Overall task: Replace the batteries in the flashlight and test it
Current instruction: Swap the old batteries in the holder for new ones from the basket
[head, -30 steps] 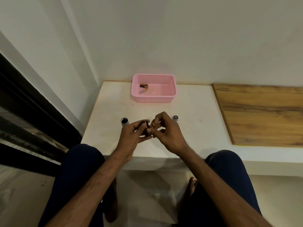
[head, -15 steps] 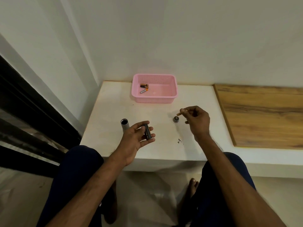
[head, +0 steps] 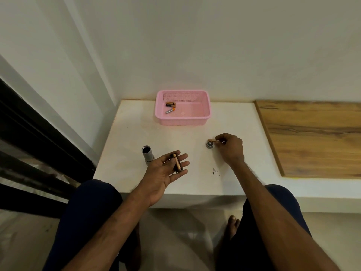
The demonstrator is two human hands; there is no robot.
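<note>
Left grip [head: 166, 173]: thumb pins the battery carrier [head: 177, 162] on flat fingers, just right of the flashlight tube [head: 146, 155].
Right grip [head: 230, 148]: pinching a loose battery [head: 212, 141], farther right.
My cue: match polarity, seat squarely.

We are wearing dark navy trousers [head: 91, 216], the plain, smooth cloth covering both knees just below and to the outer sides of the left hand [head: 166, 173] and the right hand [head: 230, 147]. Behind the hands, our left forearm [head: 117, 218] and right forearm [head: 273, 212] are showing bare all the way back to the near edge of the view, with fine hair standing out at the right wrist. Below and between the hands, our bare foot [head: 232, 225] is showing its toes beside the right trouser leg.
</note>
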